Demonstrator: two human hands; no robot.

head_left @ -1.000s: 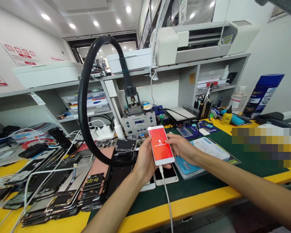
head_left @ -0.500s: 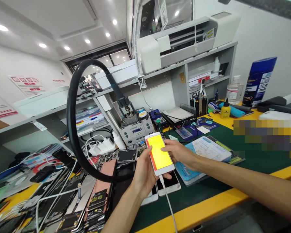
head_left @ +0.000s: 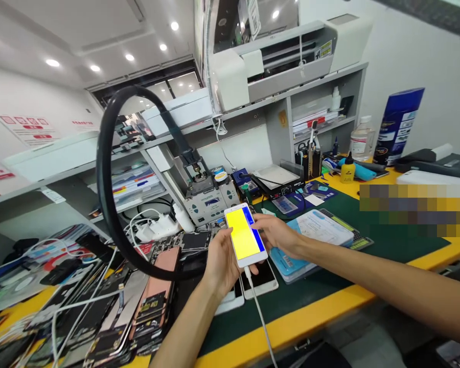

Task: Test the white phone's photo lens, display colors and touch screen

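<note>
My left hand point(head_left: 220, 260) is wrapped round a white smartphone point(head_left: 240, 236), its thumb along the left edge of the screen. The lit screen is mostly yellow, with a blue strip on its right side. From the right, my right hand point(head_left: 274, 232) grips the phone's edge, its thumb over the screen and its other fingers partly hidden. A white charging cable point(head_left: 255, 296) is plugged into the phone's lower end and hangs over the table edge. Below the hands, another white phone point(head_left: 262, 281) with a dark screen lies on the green mat point(head_left: 310, 278).
Phone parts point(head_left: 149, 306) are piled on the left. A thick black hose point(head_left: 103, 179) arches over them to a grey soldering station point(head_left: 212, 204). Blue-and-white flat cases point(head_left: 318, 230) lie right of my hands. A yellow bottle point(head_left: 347, 169) stands farther back.
The screen has gone from yellow with a red strip on the left to yellow with a blue strip on the right. The view has shifted slightly; both hands keep hold of the phone.
</note>
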